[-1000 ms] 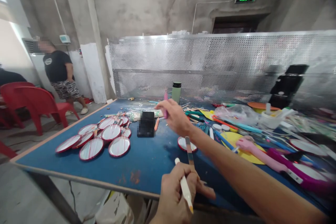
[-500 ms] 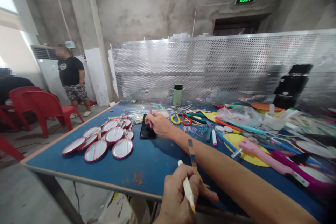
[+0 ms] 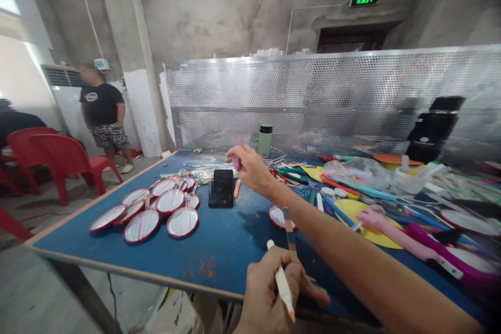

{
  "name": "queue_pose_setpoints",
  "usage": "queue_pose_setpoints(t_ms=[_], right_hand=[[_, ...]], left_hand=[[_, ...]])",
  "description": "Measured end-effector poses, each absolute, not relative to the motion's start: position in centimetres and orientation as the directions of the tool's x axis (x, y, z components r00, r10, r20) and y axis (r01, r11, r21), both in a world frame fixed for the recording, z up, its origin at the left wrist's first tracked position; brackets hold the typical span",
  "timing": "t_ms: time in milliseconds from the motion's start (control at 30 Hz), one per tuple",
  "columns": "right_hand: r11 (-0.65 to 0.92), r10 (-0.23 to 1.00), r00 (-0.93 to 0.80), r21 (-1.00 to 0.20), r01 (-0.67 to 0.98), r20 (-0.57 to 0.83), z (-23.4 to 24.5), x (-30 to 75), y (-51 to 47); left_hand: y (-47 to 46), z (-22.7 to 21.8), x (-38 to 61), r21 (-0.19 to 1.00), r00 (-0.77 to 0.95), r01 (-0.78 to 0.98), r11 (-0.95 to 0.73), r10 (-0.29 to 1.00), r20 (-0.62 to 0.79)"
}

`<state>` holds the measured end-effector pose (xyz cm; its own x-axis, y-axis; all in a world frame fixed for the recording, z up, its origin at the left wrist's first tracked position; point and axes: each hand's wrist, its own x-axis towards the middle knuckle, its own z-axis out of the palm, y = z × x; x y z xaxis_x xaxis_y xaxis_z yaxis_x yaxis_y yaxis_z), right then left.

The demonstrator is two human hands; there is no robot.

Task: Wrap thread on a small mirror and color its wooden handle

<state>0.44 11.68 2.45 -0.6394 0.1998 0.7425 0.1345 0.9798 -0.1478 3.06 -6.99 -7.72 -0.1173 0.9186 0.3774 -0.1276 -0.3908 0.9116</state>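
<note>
My left hand (image 3: 270,287), at the table's front edge, is closed around a cream marker (image 3: 282,287) with an orange tip pointing down. A flat stick with dark and brown bands (image 3: 288,229) stands up from the same hand. My right hand (image 3: 250,167) reaches over the table with a pink marker (image 3: 238,155) pinched upright in its fingers. Below and left of it lies a black phone (image 3: 223,190), apart from the hand, with an orange stick (image 3: 237,188) beside it. Under my right forearm is a red-rimmed round disc (image 3: 276,216), partly hidden.
Several red-rimmed, pale-faced discs (image 3: 182,222) overlap at left. A green bottle (image 3: 265,141) stands by the perforated metal panel (image 3: 235,96). Pliers, markers, a yellow disc (image 3: 385,237) and a pink-and-purple tool (image 3: 430,255) clutter the right. A person (image 3: 102,109) stands beyond red chairs (image 3: 66,159).
My right hand has lifted off the phone, up and to the right, still holding the pink marker. The phone, orange stick and disc under my forearm are more visible. My left hand is nearly unmoved.
</note>
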Motion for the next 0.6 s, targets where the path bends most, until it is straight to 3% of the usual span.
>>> queue_pose_setpoints(t_ms=[233, 367, 467, 600], right_hand=[[0.952, 0.299, -0.492, -0.293, 0.092, 0.818, 6.7, 10.0, 7.8], [0.932, 0.362, -0.458, -0.298, 0.207, 0.812, 5.6, 14.1, 6.2], [0.932, 0.363, -0.502, -0.299, 0.206, 0.785, 4.2, 15.3, 5.6], [0.907, 0.418, -0.467, -0.384, 0.173, 0.779, 1.7, 15.6, 5.6]], left_hand=[[-6.8, -7.9, 3.2, 0.899, -0.093, -0.070, -0.431, 0.901, 0.425], [-6.8, -8.0, 3.5, 0.897, -0.097, -0.033, -0.440, 0.895, 0.435], [-6.7, -8.1, 3.7, 0.891, -0.104, -0.012, -0.454, 0.887, 0.450], [-6.4, -8.0, 3.9, 0.870, -0.078, 0.053, -0.490, 0.867, 0.493]])
